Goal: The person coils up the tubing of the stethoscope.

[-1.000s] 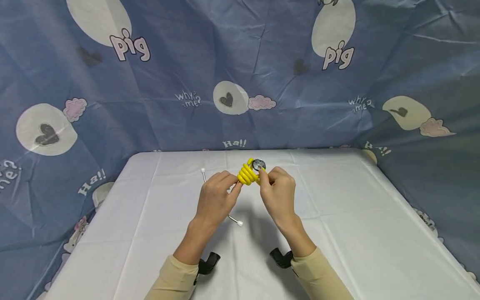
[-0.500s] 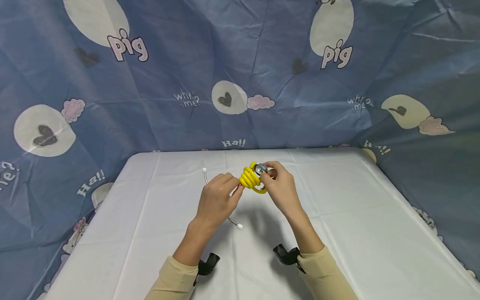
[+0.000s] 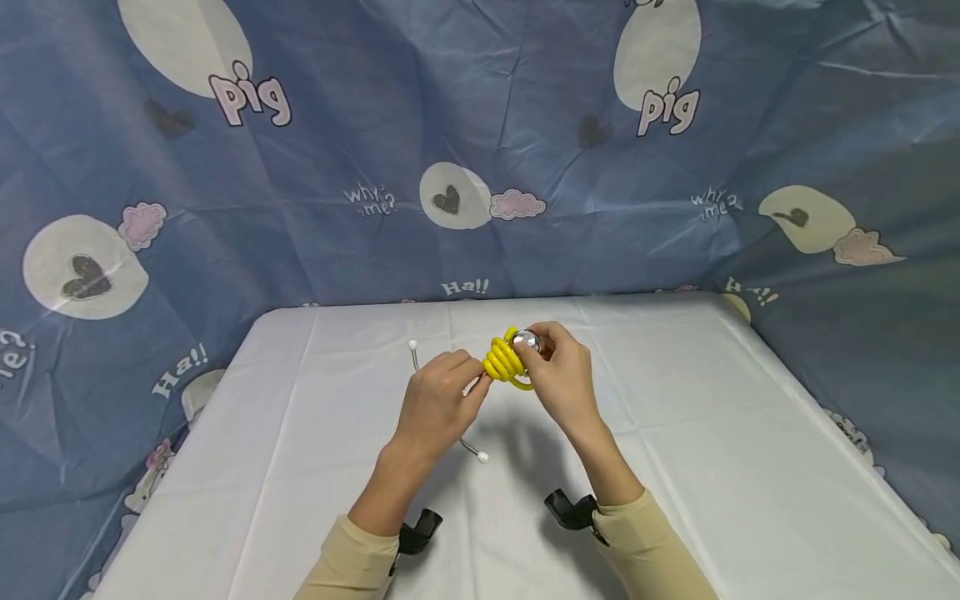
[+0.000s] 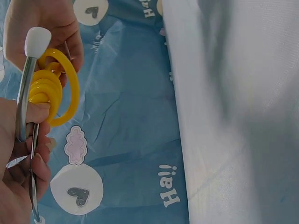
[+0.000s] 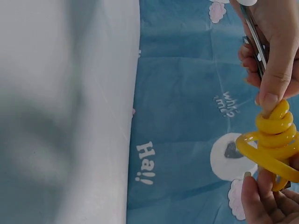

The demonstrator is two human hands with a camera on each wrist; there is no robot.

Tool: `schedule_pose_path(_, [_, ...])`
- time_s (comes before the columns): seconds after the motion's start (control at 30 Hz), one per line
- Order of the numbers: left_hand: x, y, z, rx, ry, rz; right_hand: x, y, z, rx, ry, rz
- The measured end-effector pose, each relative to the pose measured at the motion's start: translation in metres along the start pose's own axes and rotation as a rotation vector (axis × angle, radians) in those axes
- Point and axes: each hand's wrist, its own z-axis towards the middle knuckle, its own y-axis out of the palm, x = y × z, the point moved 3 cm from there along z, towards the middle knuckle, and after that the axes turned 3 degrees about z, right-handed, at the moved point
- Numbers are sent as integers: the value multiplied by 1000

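A stethoscope is held up over the table, its yellow tubing [image 3: 504, 360] wound in a tight coil. My left hand [image 3: 438, 396] grips the metal ear tubes [image 4: 22, 102] where they meet the coil, thumb against the tubing. White ear tips [image 3: 482, 457] stick out on either side of that hand. At the coil's other end, my right hand [image 3: 561, 379] pinches the round silver chest piece [image 3: 527, 339] between thumb and fingers. One looser loop of tubing [image 4: 72, 88] stands out from the coil in the left wrist view. In the right wrist view the right fingers partly hide behind the coil [image 5: 275, 128].
Below the hands lies a table with a white cloth [image 3: 720, 467]. A blue printed curtain [image 3: 585, 258] hangs behind it and along its sides. Black wrist mounts [image 3: 572, 510] jut inward from both beige sleeves [image 3: 652, 546].
My right hand has shifted slightly right and changed its hold around the chest piece, whose face has turned. A loop of tubing has come into sight under the coil. My left hand keeps its grip.
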Motion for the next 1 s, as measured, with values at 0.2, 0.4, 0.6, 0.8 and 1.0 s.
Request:
schedule_pose_path(0.2, [0,-2,1,-32,-12,-14,2,0,0,-32,36,10])
schedule_pose_path(0.4, [-3,-1,-1,-62,-26,-19,7,-3,3,-64,83,28])
schedule_pose_path(0.6, [-6,-2,-1,-95,-94,-58,8,-4,4,-57,100,14])
schedule_pose_path(0.8, [-11,-3,-1,-257,-286,-109,7,1,3,-69,105,15])
schedule_pose_path(1.0, [-15,-2,-2,-337,-381,-109,8,5,2,-65,101,2])
